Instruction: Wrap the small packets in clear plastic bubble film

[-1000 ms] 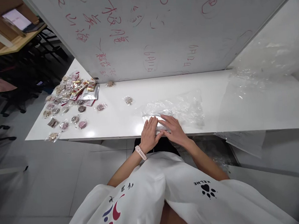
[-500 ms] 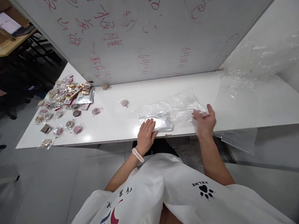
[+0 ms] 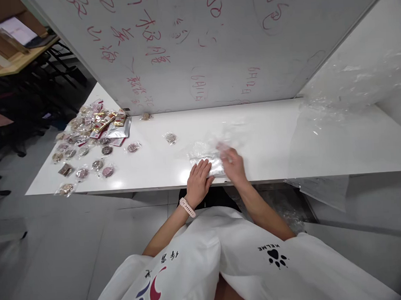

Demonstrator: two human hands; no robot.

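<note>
A silver foil pouch (image 3: 216, 168) lies near the front edge of the white table, covered at least partly by a clear plastic bag (image 3: 200, 148). My left hand (image 3: 198, 182) rests flat on the pouch's left part, fingers stretched out, holding nothing. At the pouch's right end is my right hand (image 3: 234, 167), its fingers closed on the clear plastic and blurred by motion. Part of the plastic is lifted and folded over toward the left. The two hands hide much of the pouch.
Several individually wrapped round pieces (image 3: 108, 171) and gold sachets (image 3: 120, 120) are heaped on the table's left. A single wrapped piece (image 3: 170, 138) sits apart from them. Behind stands a whiteboard (image 3: 228, 53) with red writing. Clear plastic sheeting (image 3: 317, 147) hangs over the table at right.
My right hand has moved left from the bag's far end to the pouch, bringing the plastic with it. The left hand has stayed on the pouch. The view has shifted slightly.
</note>
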